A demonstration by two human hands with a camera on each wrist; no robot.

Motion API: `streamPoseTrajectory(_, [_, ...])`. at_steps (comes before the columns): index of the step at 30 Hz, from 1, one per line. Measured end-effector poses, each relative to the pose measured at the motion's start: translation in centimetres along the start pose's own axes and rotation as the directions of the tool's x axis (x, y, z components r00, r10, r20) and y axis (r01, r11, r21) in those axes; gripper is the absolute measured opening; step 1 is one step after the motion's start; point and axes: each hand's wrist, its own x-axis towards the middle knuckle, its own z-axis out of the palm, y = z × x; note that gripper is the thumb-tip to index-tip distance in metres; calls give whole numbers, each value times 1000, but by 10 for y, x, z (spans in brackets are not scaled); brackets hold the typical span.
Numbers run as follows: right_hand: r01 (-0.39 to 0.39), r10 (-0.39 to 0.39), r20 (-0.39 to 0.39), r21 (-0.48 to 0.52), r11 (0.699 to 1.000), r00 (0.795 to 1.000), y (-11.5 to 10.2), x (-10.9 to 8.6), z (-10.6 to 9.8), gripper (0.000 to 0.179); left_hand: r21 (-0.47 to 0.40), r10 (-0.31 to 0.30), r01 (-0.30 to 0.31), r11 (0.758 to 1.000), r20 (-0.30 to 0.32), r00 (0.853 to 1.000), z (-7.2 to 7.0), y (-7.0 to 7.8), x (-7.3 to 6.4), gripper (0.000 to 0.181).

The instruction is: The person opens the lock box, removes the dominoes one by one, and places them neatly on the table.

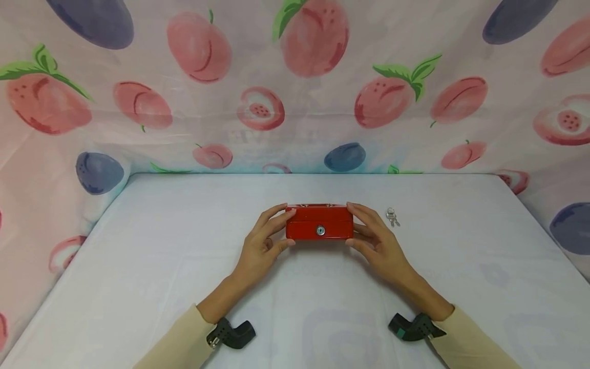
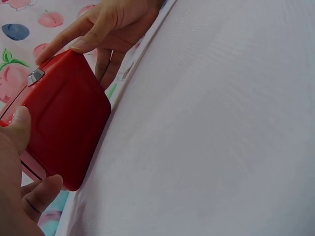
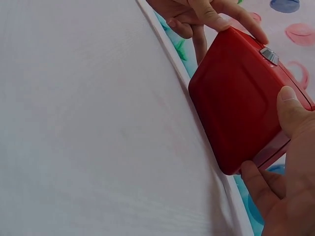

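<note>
A closed red metal box (image 1: 319,220), rectangular with rounded corners, is held between both hands over the far half of the white cloth-covered surface (image 1: 175,251), roughly midway across it. The left grip (image 1: 260,246), a bare hand, grasps the box's left end, thumb at the lower front corner and fingers along the upper edge. The right grip (image 1: 381,246), also bare, clasps the right end in much the same way. A round silver keyhole lock (image 1: 320,230) sits on the front face, which is turned toward the head camera. Both wrist views show the plain red underside, so the box is tilted with its front raised; whether its rear edge touches the surface I cannot tell.

Small silvery metal keys (image 1: 392,218) on a ring lie to the right of the box, near the right fingers but apart from them. Beige sleeves (image 1: 182,341) cover the forearms, and a black curved plastic device (image 1: 231,333) sits by each wrist. Behind the surface hangs pale pink fabric (image 1: 258,51) printed with pink and blue-grey fruit.
</note>
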Motion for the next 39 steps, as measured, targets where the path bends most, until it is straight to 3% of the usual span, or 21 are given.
streamPoseTrajectory(6, [-39,39,-3,-23,999,999,-4,2,0,67,55,-11,10,998,9,1000,-2,3,3,64])
streamPoseTrajectory(14, [-90,92,6,-152,984,996,-9,7,-3,67,73,-15,10,997,68,998,-11,3,13,64])
streamPoseTrajectory(20, [-102,105,3,-205,973,994,-10,11,-6,65,43,35,-37,998,65,997,-12,1,20,63])
streamPoseTrajectory(30, [-32,35,2,-367,930,999,-16,19,-7,61,105,147,-147,984,6,989,-7,-7,28,60])
streamPoseTrajectory(39, [27,-34,-10,-399,916,999,-14,22,-5,59,109,151,-148,983,-12,989,-3,-11,28,59])
